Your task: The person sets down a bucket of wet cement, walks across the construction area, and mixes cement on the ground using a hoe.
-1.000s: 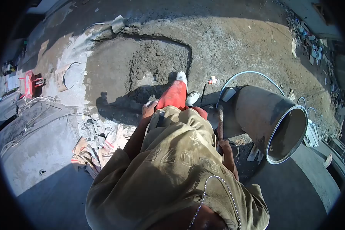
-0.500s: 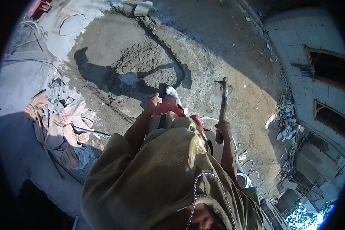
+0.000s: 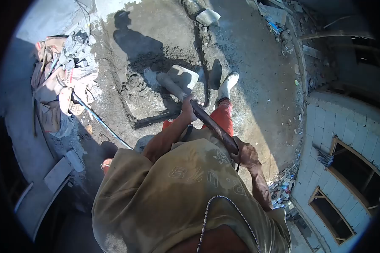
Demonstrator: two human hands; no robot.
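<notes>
I hold a hoe (image 3: 215, 126) slantwise in front of my body with both hands. Its pale, flat blade (image 3: 185, 79) is over a patch of grey, wet-looking mortar (image 3: 141, 99) on the ground. My left hand (image 3: 187, 111) is wrapped round the middle of the dark wooden handle. Close to my right hip, my right hand (image 3: 246, 154) grips the handle's near end. The fingers' undersides are partly hidden. Whether the blade touches the mortar I cannot tell.
Crumpled paper sacks (image 3: 57, 90) lie at left, beside a blue hose (image 3: 101, 122). A pale block (image 3: 208, 17) sits at the far edge of the mortar. My foot (image 3: 229, 82) stands right of the blade. A block wall (image 3: 318, 126) with window frames and rubble runs along the right.
The hoe has swung from upright at my right to slantwise before me, blade forward. My left hand, off the handle before, has closed round it. My body and view have turned.
</notes>
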